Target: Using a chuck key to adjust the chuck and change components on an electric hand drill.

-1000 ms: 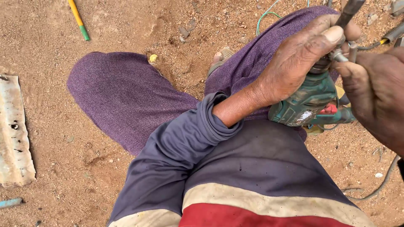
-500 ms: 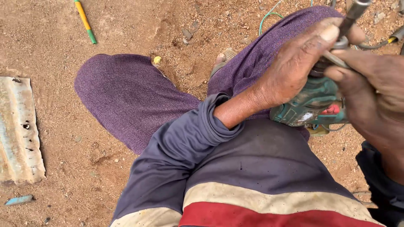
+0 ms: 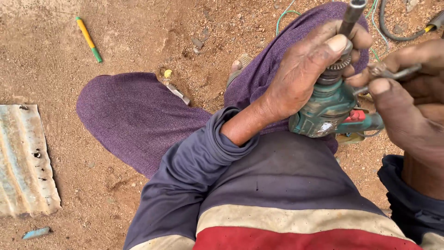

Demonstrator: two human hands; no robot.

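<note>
**Gripping a green drill over the lap**

Sitting on bare dirt, the person rests a green power drill (image 3: 330, 109) on a purple-trousered thigh. The left hand (image 3: 305, 74) is clenched around its chuck; the right hand (image 3: 407, 106) pinches a small metal chuck key (image 3: 393, 73) against it. Farther off lie a corrugated metal sheet (image 3: 23, 162) and a yellow-green screwdriver (image 3: 89, 39).
</note>
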